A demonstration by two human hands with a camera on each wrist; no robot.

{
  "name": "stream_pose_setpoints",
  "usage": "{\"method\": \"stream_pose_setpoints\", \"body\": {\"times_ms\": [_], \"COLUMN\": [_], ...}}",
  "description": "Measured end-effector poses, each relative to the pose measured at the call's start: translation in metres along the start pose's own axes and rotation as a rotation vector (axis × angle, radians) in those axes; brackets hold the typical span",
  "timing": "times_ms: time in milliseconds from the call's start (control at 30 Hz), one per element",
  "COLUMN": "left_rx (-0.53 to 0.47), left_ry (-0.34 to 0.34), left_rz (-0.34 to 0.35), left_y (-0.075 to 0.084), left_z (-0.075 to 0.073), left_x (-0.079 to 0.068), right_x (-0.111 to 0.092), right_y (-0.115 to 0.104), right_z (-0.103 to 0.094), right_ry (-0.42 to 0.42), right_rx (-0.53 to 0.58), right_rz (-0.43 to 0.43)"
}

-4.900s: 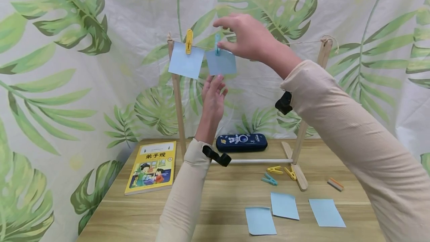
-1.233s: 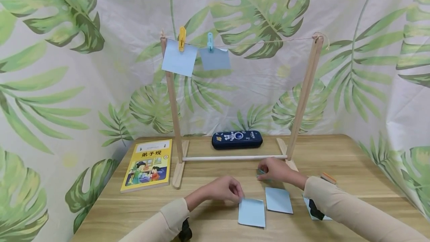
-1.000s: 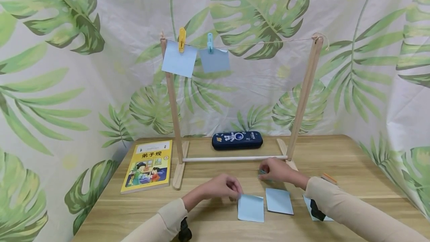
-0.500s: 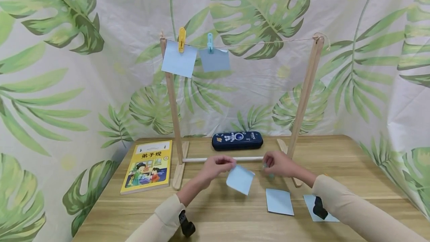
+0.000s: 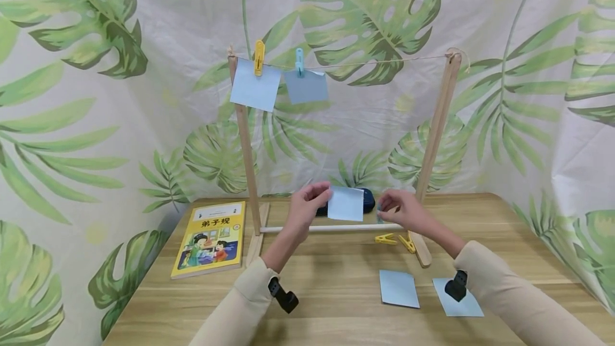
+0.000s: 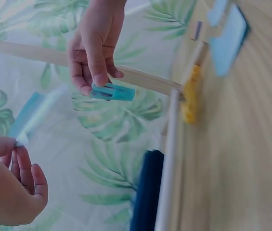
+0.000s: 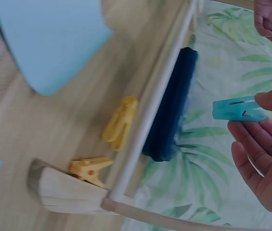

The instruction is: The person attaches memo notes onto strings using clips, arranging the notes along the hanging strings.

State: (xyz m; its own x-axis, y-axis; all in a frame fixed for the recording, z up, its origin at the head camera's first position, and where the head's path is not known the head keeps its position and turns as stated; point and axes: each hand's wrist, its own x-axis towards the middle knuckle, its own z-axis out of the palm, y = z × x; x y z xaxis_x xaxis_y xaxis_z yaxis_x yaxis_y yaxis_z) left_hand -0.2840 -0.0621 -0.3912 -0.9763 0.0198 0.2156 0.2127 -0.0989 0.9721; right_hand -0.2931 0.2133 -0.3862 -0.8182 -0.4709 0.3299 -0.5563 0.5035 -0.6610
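My left hand (image 5: 306,210) pinches a light blue paper square (image 5: 346,204) by its left edge, held up above the table in front of the pencil case. To its right, my right hand (image 5: 401,210) holds a turquoise clothespin (image 7: 237,109) between thumb and fingers; in the head view the fingers partly cover it. Above both hands, a string (image 5: 375,63) runs between two wooden posts. Two blue paper squares hang near its left end, one (image 5: 255,85) under a yellow clothespin (image 5: 259,57), the other (image 5: 306,87) under a turquoise clothespin (image 5: 300,62).
Two yellow clothespins (image 5: 385,238) lie by the right foot (image 5: 422,252) of the frame. Nearer are two blue paper squares (image 5: 399,288). A white crossbar (image 5: 331,228) joins the posts, with a dark blue pencil case (image 5: 369,201) behind. A yellow book (image 5: 211,239) lies left.
My left hand has lifted a paper square off the table and raised it. My right hand has picked up the turquoise clothespin and moved up beside it. Earlier, both hands were at the hanging turquoise clothespin.
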Motion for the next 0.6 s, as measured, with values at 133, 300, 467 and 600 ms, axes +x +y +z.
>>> {"method": "stream_pose_setpoints", "body": {"times_ms": [133, 300, 467, 600], "left_rx": [-0.079, -0.181, -0.228, -0.267], "left_ry": [0.031, 0.051, 0.055, 0.059], "left_rz": [0.008, 0.032, 0.031, 0.033], "left_y": [0.015, 0.035, 0.056, 0.07], "left_z": [0.009, 0.017, 0.021, 0.025], "left_x": [0.008, 0.021, 0.03, 0.035], "right_x": [0.006, 0.011, 0.015, 0.019], "right_y": [-0.011, -0.03, -0.049, -0.063], "right_z": [-0.012, -0.027, -0.042, -0.055], "right_ry": [0.109, 0.197, 0.254, 0.312], "right_rx": [-0.034, -0.085, -0.065, -0.023], "right_rz": [-0.038, -0.044, -0.05, -0.064]}}
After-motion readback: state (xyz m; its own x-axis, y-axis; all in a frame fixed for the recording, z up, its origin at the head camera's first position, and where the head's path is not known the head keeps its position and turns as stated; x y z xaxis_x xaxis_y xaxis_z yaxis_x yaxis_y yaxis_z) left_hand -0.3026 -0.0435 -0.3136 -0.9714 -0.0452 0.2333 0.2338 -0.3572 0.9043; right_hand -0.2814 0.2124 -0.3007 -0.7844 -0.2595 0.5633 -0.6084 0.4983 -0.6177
